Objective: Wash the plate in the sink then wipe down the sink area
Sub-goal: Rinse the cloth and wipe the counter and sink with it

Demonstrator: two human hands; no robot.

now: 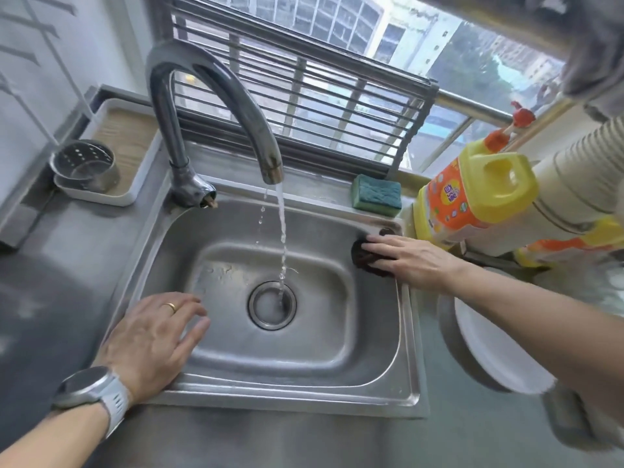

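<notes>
A metal strainer cup [84, 165] sits in a white tray [126, 194] at far left. The left hand [153, 336], its grip spread and holding nothing, rests on the sink [270, 396] rim. Water runs from the faucet [209, 96] into the drain [272, 305]. A green sponge [377, 195] lies behind the basin. The right hand [410, 260] presses flat fingers on a dark round scrubber [363, 260], half hidden beneath them. The white plate [493, 352] rests on the tabletop right of the sink, partly covered by the forearm. Yellow detergent jug [472, 194] stands behind.
</notes>
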